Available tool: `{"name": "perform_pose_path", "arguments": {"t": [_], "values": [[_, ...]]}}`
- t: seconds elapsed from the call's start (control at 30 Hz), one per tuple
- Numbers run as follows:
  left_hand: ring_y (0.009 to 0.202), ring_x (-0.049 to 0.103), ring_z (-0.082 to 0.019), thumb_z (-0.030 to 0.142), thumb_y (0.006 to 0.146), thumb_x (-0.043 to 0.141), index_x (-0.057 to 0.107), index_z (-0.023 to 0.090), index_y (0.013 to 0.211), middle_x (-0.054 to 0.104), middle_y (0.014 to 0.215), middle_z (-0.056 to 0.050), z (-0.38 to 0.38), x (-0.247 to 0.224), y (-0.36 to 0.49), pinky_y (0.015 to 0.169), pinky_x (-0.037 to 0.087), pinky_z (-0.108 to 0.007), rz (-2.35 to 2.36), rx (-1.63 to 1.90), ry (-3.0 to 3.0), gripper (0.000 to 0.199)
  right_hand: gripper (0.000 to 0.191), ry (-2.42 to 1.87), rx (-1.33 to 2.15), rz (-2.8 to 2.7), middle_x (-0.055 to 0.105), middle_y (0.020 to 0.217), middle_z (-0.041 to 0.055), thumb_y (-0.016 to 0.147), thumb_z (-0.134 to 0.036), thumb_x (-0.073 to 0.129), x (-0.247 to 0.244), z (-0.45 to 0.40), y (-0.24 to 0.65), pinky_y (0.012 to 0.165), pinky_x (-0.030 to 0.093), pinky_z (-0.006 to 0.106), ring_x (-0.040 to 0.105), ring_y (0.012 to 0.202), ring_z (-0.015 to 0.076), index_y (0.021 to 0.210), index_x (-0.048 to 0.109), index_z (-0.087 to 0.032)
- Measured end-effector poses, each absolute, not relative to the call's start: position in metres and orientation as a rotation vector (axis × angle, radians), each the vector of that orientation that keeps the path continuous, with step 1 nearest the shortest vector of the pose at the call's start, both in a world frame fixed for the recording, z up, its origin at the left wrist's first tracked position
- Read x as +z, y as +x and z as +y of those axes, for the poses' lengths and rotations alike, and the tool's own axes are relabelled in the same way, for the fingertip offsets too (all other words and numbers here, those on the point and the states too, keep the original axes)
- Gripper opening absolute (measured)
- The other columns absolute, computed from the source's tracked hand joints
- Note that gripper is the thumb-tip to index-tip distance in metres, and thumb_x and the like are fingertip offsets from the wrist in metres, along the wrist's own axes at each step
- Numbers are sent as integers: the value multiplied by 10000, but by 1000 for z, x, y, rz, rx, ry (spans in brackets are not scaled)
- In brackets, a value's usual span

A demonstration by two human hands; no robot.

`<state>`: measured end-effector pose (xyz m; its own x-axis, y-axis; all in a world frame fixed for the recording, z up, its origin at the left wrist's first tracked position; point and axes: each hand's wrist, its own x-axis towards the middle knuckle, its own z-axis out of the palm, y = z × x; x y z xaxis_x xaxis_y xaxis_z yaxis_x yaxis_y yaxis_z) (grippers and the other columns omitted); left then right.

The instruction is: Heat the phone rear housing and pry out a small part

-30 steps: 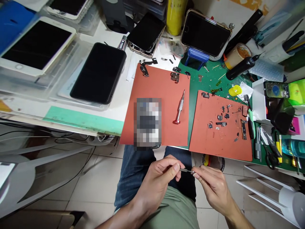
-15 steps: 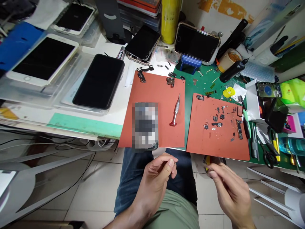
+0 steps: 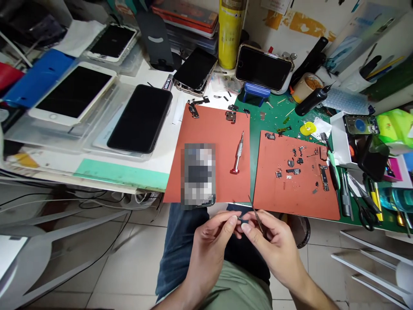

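Note:
My left hand [image 3: 214, 237] pinches one end of a small dark part [image 3: 241, 221] above my lap. My right hand [image 3: 274, 241] meets it there, thumb and fingers closed round thin dark tweezers [image 3: 257, 215] that point up and left, with its fingertips also at the small part. Just beyond my hands, a blurred-out phone-sized object [image 3: 198, 174] lies at the near edge of the left red mat [image 3: 226, 185]. A silver screwdriver with a red cap [image 3: 238, 155] rests to its right on that mat.
Small phone parts lie on the right red mat [image 3: 274, 198]. Farther right are black scissors [image 3: 367, 218] and pens. A black phone [image 3: 140, 118] and a white phone [image 3: 74, 92] lie at the left. A propped phone [image 3: 263, 68] stands behind, beside a yellow can [image 3: 230, 38].
My right hand has moved left to meet my left hand. The tweezers and the small dark part now show between them. The view has shifted slightly.

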<state>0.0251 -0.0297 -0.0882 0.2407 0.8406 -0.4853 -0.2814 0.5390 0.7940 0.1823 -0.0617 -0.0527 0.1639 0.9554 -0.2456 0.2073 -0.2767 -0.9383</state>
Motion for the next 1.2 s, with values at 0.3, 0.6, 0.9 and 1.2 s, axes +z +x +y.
{"name": "perform_pose_path", "arguments": {"t": [0.3, 0.6, 0.9, 1.2], "values": [[711, 703, -165, 352, 919, 852, 874, 244, 940, 799, 775, -21, -32, -89, 25, 703, 593, -258, 1071, 855, 735, 112, 200, -1522, 1075, -1099, 709, 846, 43, 1067, -264, 666, -53, -65, 171, 704, 569, 262, 687, 756, 157, 947, 815, -206], [775, 746, -193, 313, 978, 793, 866, 269, 906, 814, 856, -31, -39, -88, 26, 772, 615, -289, 1100, 947, 929, 111, 284, -1557, 1128, -847, 706, 782, 34, 1055, -387, 687, -54, -70, 172, 661, 573, 227, 668, 701, 143, 872, 758, -182], [774, 816, -226, 409, 922, 852, 823, 190, 884, 853, 925, -82, -29, -81, 40, 722, 665, -311, 1077, 853, 570, 225, 378, -1528, 890, -865, 721, 892, 95, 1126, -363, 549, -52, -100, 193, 675, 592, 276, 697, 797, 180, 874, 760, -177], [755, 833, -229, 381, 803, 961, 813, 166, 796, 844, 840, -74, -16, -77, 52, 729, 672, -299, 1046, 893, 335, 260, 92, -1563, 211, -892, 818, 1016, 75, 976, -111, 768, -47, -106, 162, 609, 708, 302, 827, 735, 209, 1049, 764, -166]]}}
